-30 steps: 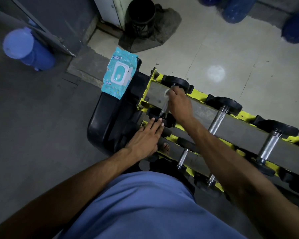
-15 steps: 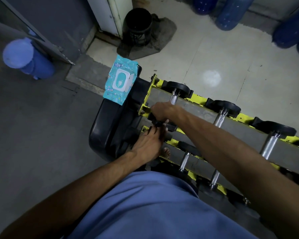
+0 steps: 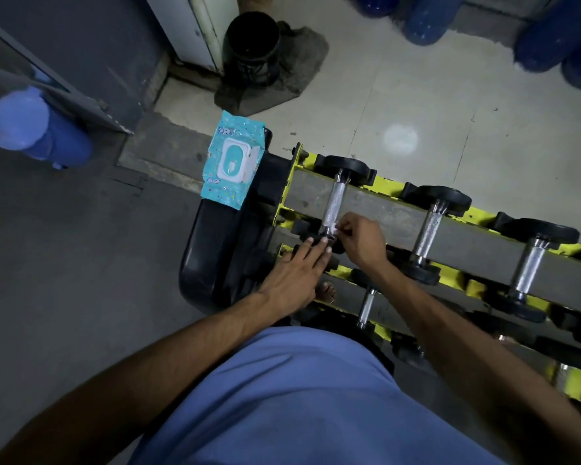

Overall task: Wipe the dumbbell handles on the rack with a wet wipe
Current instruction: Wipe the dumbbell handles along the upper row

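Wipe pinched by right hand on handle | left hand flat, fingers straight | pack print unreadable

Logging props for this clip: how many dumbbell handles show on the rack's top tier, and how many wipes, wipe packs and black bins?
Top-tier dumbbell handles: 3
Loose wet wipe, pinched by the right hand: 1
Wet wipe pack: 1
Black bin: 1
Total: 6

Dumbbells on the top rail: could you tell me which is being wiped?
The end dumbbell beside the wipes pack: the right hand pinches a wipe on its handle.
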The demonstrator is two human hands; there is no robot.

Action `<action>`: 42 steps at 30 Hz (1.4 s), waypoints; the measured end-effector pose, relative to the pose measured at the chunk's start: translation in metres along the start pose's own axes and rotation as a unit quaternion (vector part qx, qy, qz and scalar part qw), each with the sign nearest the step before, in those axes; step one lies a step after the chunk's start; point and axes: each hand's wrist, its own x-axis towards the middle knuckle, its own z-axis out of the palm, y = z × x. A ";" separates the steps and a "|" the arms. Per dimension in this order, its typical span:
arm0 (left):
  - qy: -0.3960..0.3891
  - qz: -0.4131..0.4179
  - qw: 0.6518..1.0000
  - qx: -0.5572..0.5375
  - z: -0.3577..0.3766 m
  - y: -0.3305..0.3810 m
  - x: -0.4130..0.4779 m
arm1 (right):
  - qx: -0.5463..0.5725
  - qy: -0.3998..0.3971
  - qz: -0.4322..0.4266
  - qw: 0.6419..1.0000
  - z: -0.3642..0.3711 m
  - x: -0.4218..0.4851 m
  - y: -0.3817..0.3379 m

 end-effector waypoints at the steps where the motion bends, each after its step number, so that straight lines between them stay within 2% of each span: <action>1: -0.002 0.003 1.000 0.003 -0.001 0.000 0.000 | 0.002 -0.002 0.040 0.999 0.004 0.002 0.002; 3: -0.007 0.006 1.000 0.006 -0.003 -0.002 0.000 | 0.058 -0.034 0.105 0.992 0.009 0.013 0.001; 7: -0.014 0.010 1.000 0.018 -0.006 -0.005 -0.001 | 0.247 -0.095 0.192 0.945 0.004 0.031 -0.016; 9: -0.012 0.013 1.000 0.017 -0.007 -0.006 -0.003 | 0.241 -0.126 0.190 0.943 0.002 0.033 -0.017; 12: -0.009 0.019 1.000 0.016 -0.008 -0.008 -0.004 | 0.168 -0.164 0.185 0.954 -0.005 0.033 -0.009; 18: -0.015 0.018 1.000 0.015 -0.004 -0.010 -0.003 | 0.193 -0.167 0.217 0.942 -0.013 0.041 -0.031; 22: -0.008 0.027 0.999 0.020 -0.005 -0.013 -0.002 | 0.166 -0.175 0.210 0.948 -0.008 0.037 -0.027; 24: -0.004 0.027 0.999 0.017 -0.004 -0.012 -0.001 | 0.155 -0.147 0.222 0.951 -0.005 0.038 -0.018; 26: 0.000 0.023 1.000 0.009 -0.002 -0.011 0.000 | 0.177 -0.075 0.231 0.954 -0.003 0.036 -0.014; 28: 0.012 0.024 1.000 0.002 -0.002 -0.011 0.001 | 0.131 -0.010 0.190 0.973 -0.004 0.025 -0.020; 30: 0.023 0.029 0.999 0.001 -0.001 -0.011 0.002 | 0.009 0.006 0.098 0.995 0.000 0.012 -0.029; 32: 0.020 0.034 0.999 0.004 -0.001 -0.011 0.002 | -0.084 0.021 -0.015 0.996 0.003 0.006 -0.036; 34: 0.020 0.035 0.999 0.008 -0.001 -0.012 0.003 | -0.136 -0.003 -0.132 0.982 0.001 0.011 -0.037; 36: 0.020 0.037 0.999 0.008 -0.003 -0.012 0.002 | -0.221 -0.046 -0.239 0.945 -0.005 0.026 -0.038; 38: 0.022 0.038 0.999 0.006 -0.006 -0.010 0.002 | -0.358 -0.077 -0.322 0.873 -0.007 0.042 -0.047; 40: 0.022 0.036 0.999 0.005 -0.008 -0.009 0.001 | -0.447 -0.133 -0.343 0.815 -0.008 0.055 -0.062; 42: 0.022 0.038 0.999 -0.007 -0.011 -0.008 0.001 | -0.498 -0.209 -0.304 0.785 -0.006 0.062 -0.079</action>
